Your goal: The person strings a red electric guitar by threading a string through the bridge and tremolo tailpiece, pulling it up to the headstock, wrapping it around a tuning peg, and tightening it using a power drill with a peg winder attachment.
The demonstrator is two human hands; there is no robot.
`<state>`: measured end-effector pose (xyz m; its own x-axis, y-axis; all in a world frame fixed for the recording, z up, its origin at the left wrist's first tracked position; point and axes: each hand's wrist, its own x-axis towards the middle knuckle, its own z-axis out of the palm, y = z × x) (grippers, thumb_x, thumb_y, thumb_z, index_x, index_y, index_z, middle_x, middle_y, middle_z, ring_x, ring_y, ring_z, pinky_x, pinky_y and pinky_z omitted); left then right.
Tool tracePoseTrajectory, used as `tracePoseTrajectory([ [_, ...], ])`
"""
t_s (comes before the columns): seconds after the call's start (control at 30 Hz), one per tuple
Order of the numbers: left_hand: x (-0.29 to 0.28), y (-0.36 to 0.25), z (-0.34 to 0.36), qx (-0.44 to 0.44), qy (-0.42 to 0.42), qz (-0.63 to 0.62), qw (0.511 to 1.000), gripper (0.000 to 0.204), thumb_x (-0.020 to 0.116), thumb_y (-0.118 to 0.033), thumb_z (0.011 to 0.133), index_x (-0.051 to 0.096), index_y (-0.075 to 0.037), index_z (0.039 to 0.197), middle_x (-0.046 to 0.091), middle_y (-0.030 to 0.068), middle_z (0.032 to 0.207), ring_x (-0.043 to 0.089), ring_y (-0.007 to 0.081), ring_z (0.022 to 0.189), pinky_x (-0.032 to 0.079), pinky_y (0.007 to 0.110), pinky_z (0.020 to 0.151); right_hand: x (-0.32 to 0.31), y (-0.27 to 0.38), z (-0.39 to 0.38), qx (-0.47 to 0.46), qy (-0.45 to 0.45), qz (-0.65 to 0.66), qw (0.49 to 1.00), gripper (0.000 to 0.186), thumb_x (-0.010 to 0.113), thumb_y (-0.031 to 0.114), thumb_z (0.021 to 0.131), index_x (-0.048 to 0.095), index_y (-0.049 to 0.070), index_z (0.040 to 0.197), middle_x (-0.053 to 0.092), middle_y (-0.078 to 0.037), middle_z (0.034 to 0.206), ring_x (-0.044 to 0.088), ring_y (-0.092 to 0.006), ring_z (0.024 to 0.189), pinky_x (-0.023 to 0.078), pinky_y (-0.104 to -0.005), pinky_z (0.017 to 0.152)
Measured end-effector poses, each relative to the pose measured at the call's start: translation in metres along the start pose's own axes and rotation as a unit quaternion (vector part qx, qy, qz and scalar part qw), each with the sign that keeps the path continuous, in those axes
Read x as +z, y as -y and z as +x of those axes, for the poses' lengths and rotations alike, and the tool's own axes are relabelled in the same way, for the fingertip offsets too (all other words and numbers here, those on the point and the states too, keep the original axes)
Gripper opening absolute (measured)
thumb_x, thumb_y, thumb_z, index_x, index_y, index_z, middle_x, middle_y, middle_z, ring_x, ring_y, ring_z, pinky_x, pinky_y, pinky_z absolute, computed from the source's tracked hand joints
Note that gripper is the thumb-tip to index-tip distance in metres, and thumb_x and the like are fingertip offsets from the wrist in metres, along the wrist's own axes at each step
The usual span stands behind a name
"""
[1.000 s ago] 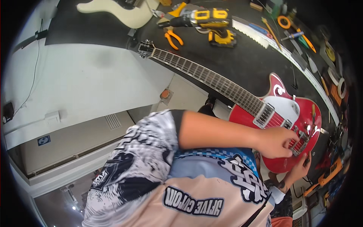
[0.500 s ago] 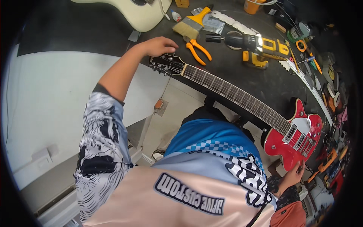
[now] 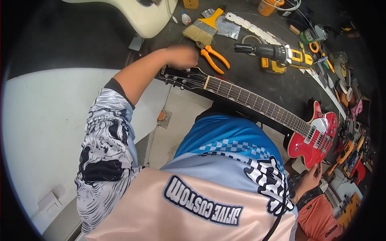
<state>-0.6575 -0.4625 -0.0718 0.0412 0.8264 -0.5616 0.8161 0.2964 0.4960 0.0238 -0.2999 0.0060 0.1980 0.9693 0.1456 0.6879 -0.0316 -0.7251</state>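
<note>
A red electric guitar (image 3: 299,148) lies face up along the near edge of the dark workbench, its neck (image 3: 257,101) running toward the left. My left hand (image 3: 181,57) is at the far side of the black headstock (image 3: 183,77), by the tuning pegs. Motion smears its fingers, so their hold cannot be made out. At the other end, my right hand (image 3: 309,180) has its fingers at the near edge of the guitar body, gripping it there. Part of the right forearm is hidden behind my shirt.
Beyond the neck lie orange-handled pliers (image 3: 215,59), a wide paintbrush (image 3: 204,29) and a yellow-and-black power drill (image 3: 277,54). A cream guitar body (image 3: 146,18) rests at the far left. Several tools crowd the right end. A white panel (image 3: 60,120) stands at left.
My left hand has moved slightly right and nearer along the headstock and is now blurred. The view has shifted a little; my right hand stays at the guitar body's edge.
</note>
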Motion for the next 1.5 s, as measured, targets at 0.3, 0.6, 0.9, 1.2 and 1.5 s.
tracePoseTrajectory([
  [0.3,-0.005,0.023,-0.017,0.091,-0.013,-0.1,0.991,0.033,0.065,-0.031,0.1,0.07,0.001,0.102,0.066,0.0123,0.089,0.064,0.0251,0.084,0.051,0.037,0.08,-0.006,-0.004,0.017,0.018,-0.044,-0.086,0.995,0.028,0.078,0.014,0.092,0.076,0.005,0.118,0.074,-0.006,0.097,0.065,-0.0093,0.084,0.053,-0.0262,0.075],
  [0.6,-0.013,0.002,-0.02,-0.105,0.04,-0.146,0.983,0.026,0.065,-0.025,0.103,0.071,-0.001,0.112,0.069,0.0016,0.096,0.06,0.0122,0.091,0.049,0.029,0.083,-0.008,-0.066,0.099,0.097,-0.067,-0.055,0.991,0.026,0.077,0.018,0.09,0.077,0.006,0.113,0.072,-0.008,0.086,0.065,-0.0123,0.074,0.054,-0.0289,0.072],
  [0.9,-0.015,0.015,-0.029,-0.216,0.042,-0.102,0.97,0.026,0.073,-0.027,0.1,0.073,-0.003,0.109,0.071,0.0055,0.108,0.064,0.0153,0.099,0.05,0.032,0.091,0.003,-0.124,0.181,0.092,-0.107,0.04,0.989,0.025,0.073,0.019,0.096,0.074,0.001,0.113,0.071,-0.005,0.09,0.063,-0.0111,0.076,0.052,-0.0274,0.071],
  [1.2,-0.02,-0.004,-0.021,-0.326,0.05,-0.074,0.941,0.02,0.069,-0.02,0.102,0.072,-0.002,0.112,0.072,0.0023,0.098,0.063,0.0119,0.091,0.049,0.029,0.088,-0.01,-0.132,0.184,0.142,-0.197,0.246,0.938,0.035,0.056,0.033,0.11,0.065,-0.001,0.11,0.069,-0.005,0.089,0.062,-0.0089,0.069,0.049,-0.0214,0.064],
  [1.5,-0.016,-0.009,-0.024,-0.355,0.022,-0.061,0.933,0.022,0.067,-0.019,0.104,0.07,-0.002,0.118,0.072,0.0038,0.105,0.063,0.0135,0.098,0.048,0.03,0.091,0.039,-0.151,0.177,-0.07,-0.125,0.226,0.964,0.023,0.076,0.012,0.097,0.065,-0.003,0.111,0.075,-0.009,0.088,0.073,-0.0113,0.078,0.058,-0.0234,0.067],
])
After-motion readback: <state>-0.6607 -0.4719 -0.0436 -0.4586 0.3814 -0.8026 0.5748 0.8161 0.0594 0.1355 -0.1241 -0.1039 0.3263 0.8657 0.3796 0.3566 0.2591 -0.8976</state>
